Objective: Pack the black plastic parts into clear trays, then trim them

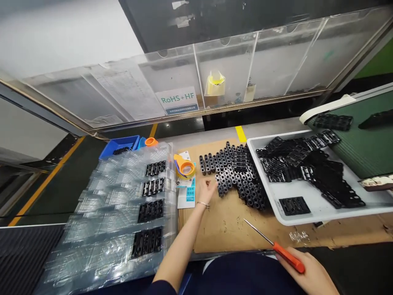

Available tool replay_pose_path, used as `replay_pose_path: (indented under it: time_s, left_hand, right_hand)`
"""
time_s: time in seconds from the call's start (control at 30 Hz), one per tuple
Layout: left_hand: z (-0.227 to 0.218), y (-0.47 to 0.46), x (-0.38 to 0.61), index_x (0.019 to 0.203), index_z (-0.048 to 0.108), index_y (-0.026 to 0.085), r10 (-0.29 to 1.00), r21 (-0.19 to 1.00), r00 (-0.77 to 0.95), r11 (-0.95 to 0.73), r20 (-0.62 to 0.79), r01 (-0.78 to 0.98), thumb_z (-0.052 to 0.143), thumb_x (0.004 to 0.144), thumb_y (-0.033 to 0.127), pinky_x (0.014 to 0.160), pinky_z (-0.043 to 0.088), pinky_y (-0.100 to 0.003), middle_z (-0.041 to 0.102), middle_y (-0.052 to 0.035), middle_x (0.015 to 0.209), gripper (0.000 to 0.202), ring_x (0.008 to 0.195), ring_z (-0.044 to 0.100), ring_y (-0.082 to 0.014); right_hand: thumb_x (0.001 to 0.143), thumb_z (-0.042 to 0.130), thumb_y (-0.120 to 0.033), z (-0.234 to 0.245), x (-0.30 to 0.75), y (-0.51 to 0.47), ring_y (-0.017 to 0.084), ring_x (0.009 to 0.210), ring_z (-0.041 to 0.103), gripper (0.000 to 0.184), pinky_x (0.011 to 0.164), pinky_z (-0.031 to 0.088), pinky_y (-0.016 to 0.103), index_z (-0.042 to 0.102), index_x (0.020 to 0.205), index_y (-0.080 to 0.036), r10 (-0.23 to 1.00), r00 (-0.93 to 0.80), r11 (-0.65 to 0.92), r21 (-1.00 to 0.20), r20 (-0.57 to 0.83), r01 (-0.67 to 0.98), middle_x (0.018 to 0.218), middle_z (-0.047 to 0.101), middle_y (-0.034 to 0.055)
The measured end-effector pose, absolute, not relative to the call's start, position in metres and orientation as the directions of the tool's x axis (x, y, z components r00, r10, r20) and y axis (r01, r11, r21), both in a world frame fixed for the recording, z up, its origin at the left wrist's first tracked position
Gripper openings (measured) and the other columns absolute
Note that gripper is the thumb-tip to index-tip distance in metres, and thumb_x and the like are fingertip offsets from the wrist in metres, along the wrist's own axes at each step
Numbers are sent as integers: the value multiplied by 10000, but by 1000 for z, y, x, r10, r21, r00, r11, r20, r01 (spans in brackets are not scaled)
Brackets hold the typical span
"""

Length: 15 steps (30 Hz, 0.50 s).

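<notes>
My left hand [206, 191] reaches over the cardboard, at the left edge of a cluster of black ribbed parts with round holes [236, 170]. Its fingers are pinched together, and whatever is between them is too small to make out. A screwdriver [287, 256] with a red handle and a thin metal shaft lies in my right hand [310, 272], close to my body. Its tip points up and left toward the cluster, apart from it. To the left, a clear plastic blister tray [113, 213] holds several black slotted parts [151, 211] in its right-hand column.
A white tray [284, 220] at the right carries a heap of black slotted parts [325, 176]. An orange tape roll [186, 167] rests on papers beside the cluster. Behind the blister tray stands a blue bin [118, 144]. A clear-pocketed panel [227, 69] borders the back.
</notes>
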<state>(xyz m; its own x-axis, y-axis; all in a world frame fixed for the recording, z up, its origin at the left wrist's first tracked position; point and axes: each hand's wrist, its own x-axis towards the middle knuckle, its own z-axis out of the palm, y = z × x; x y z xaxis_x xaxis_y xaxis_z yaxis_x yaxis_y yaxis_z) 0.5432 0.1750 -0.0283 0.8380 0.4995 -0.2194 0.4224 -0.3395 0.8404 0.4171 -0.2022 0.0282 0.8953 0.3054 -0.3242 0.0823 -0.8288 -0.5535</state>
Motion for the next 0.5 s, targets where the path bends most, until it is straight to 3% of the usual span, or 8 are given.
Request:
replay_pose_path:
  time_s: [0.13,0.27,0.4,0.5]
  left_hand:
    - [-65,128,551,1250,620,165,480,874,801,-130,-357,468,686,939,344,948,566,-483,639,-102,1283,365,1106,653,-251]
    - [-68,152,550,1293,603,177,407,875,799,2,-443,484,657,961,337,946,576,-474,636,-106,1309,373,1121,656,-249]
    - [-60,185,536,1264,617,167,342,832,774,42,-533,554,652,964,345,930,581,-466,652,-101,1276,350,1098,665,-243]
    - [-55,194,525,1214,636,159,288,782,747,15,-600,623,652,964,347,890,593,-438,671,-90,1214,313,1038,677,-224]
  right_hand:
    - [957,426,-688,34,422,-203,218,635,647,522,660,464,296,659,720,-285,340,870,-852,-509,-357,124,674,708,-7]
    - [957,466,-615,31,422,-210,207,615,641,461,658,445,292,635,696,-275,331,849,-864,-494,-411,98,640,692,-19]
    - [938,483,-583,26,418,-208,204,568,628,482,609,403,291,515,596,-245,314,831,-875,-480,-459,65,570,641,-15]
    - [927,496,-552,24,420,-199,212,577,638,452,601,385,296,517,597,-243,326,816,-870,-489,-478,62,584,656,-2]
